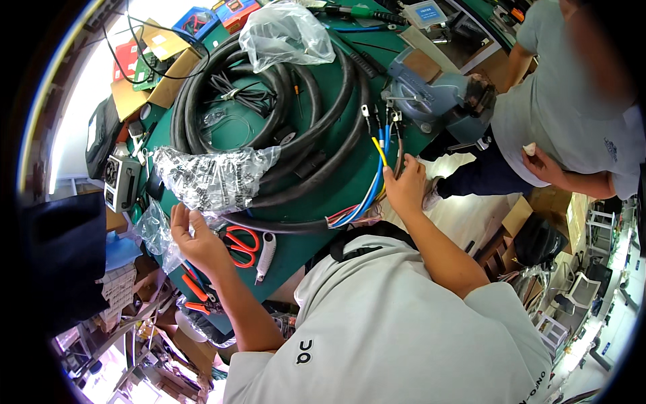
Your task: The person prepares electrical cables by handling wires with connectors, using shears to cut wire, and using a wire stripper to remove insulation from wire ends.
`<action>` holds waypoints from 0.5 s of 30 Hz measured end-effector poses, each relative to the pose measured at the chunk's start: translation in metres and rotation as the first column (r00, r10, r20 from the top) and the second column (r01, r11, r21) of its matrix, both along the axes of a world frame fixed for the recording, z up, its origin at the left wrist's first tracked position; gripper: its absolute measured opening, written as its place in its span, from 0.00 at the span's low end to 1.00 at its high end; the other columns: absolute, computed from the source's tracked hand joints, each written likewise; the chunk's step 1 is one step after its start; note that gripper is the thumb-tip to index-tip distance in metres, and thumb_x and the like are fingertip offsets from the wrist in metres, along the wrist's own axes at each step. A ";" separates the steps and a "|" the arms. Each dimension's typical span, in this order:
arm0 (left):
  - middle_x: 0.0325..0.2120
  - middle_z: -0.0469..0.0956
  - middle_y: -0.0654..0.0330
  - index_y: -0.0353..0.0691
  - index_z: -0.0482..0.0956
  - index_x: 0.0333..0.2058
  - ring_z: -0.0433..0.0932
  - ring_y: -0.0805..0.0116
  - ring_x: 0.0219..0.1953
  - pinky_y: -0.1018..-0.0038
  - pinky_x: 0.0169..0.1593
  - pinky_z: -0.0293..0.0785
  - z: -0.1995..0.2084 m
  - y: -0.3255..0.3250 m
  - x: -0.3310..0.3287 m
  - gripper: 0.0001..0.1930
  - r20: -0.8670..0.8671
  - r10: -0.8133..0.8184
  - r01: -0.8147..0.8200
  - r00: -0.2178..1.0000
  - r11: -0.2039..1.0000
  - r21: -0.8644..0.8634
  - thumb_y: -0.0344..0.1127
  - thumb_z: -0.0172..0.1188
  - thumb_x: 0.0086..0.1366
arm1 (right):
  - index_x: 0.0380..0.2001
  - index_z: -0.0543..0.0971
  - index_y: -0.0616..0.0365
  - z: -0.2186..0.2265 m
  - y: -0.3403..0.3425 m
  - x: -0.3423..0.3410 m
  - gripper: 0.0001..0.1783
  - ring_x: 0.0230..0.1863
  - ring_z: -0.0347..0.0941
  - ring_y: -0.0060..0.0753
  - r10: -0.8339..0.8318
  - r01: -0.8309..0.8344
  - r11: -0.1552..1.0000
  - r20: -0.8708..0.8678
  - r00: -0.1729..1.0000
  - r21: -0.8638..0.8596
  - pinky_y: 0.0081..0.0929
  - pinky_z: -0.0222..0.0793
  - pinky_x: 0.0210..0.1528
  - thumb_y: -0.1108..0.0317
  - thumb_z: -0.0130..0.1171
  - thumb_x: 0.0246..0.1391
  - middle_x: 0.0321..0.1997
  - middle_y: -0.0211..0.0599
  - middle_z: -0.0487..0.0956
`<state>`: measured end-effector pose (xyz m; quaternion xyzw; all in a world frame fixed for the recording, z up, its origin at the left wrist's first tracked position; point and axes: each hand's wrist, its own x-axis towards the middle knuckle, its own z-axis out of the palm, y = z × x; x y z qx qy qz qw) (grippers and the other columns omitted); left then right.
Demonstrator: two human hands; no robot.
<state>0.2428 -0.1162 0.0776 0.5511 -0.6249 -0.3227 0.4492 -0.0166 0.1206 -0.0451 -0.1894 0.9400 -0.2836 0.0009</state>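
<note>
My left hand is raised at the table's near left, fingers apart and holding nothing I can see. Just beyond it lies a clear plastic bag of small dark and metallic parts. My right hand has its thumb and fingers around the loose wires at the stripped end of a thick black cable. A yellow wire and a brown wire run up from this grip. Blue wires pass just left of it. Metal lugs tip several wires.
Coiled black cable covers much of the green table, with an empty-looking plastic bag on top. Red-handled scissors, a grey utility knife and orange-handled pliers lie near my left arm. A blue-grey machine stands far right, beside another person.
</note>
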 end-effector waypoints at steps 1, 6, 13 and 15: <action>0.51 0.73 0.53 0.30 0.70 0.54 0.72 0.65 0.52 0.71 0.55 0.68 0.003 0.010 -0.006 0.18 0.002 -0.028 0.028 1.000 0.999 0.018 0.33 0.54 0.68 | 0.50 0.67 0.68 -0.009 -0.001 -0.008 0.33 0.51 0.69 0.54 -0.070 0.072 0.996 0.048 0.996 -0.050 0.42 0.65 0.53 0.56 0.65 0.48 0.47 0.55 0.73; 0.49 0.75 0.54 0.31 0.72 0.52 0.74 0.69 0.48 0.75 0.53 0.69 0.003 0.070 -0.038 0.16 -0.104 -0.166 0.183 0.981 0.963 0.197 0.31 0.55 0.67 | 0.40 0.71 0.70 -0.018 -0.010 -0.029 0.34 0.43 0.77 0.52 -0.044 0.184 0.973 0.672 0.739 -0.138 0.41 0.69 0.47 0.47 0.67 0.45 0.39 0.54 0.78; 0.46 0.76 0.60 0.33 0.74 0.50 0.74 0.75 0.44 0.78 0.45 0.73 -0.021 0.132 -0.054 0.14 -0.109 -0.338 0.355 0.935 0.892 0.281 0.32 0.54 0.69 | 0.36 0.73 0.67 -0.007 -0.014 -0.023 0.21 0.38 0.77 0.51 0.048 0.133 0.966 0.655 0.754 -0.223 0.39 0.71 0.42 0.62 0.63 0.42 0.35 0.53 0.79; 0.44 0.76 0.60 0.32 0.74 0.50 0.74 0.75 0.42 0.78 0.45 0.73 -0.027 0.145 -0.052 0.15 -0.067 -0.351 0.355 0.934 0.887 0.296 0.34 0.55 0.68 | 0.36 0.73 0.66 0.007 -0.004 -0.011 0.20 0.38 0.77 0.51 0.157 0.134 0.924 0.674 0.721 -0.359 0.39 0.71 0.41 0.62 0.62 0.43 0.35 0.53 0.79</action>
